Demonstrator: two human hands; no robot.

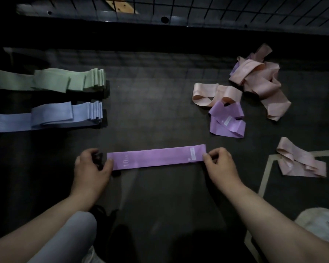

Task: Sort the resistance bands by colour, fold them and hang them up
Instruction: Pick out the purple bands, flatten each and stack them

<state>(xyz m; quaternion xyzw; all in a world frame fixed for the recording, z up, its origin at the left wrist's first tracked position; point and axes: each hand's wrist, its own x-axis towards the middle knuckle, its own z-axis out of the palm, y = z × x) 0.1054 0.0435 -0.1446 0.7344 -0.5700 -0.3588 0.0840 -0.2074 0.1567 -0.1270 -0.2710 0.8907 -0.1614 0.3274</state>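
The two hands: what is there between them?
A flat purple resistance band marked 10 spans the gap in the head view; the left hand pinches one end, the right hand the other.

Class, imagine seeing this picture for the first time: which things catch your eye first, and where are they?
The purple band lies flat at centre, its ends pinched by the left hand and right hand. At left sit a neat green stack and blue stack; upper right, a tangled pink heap.
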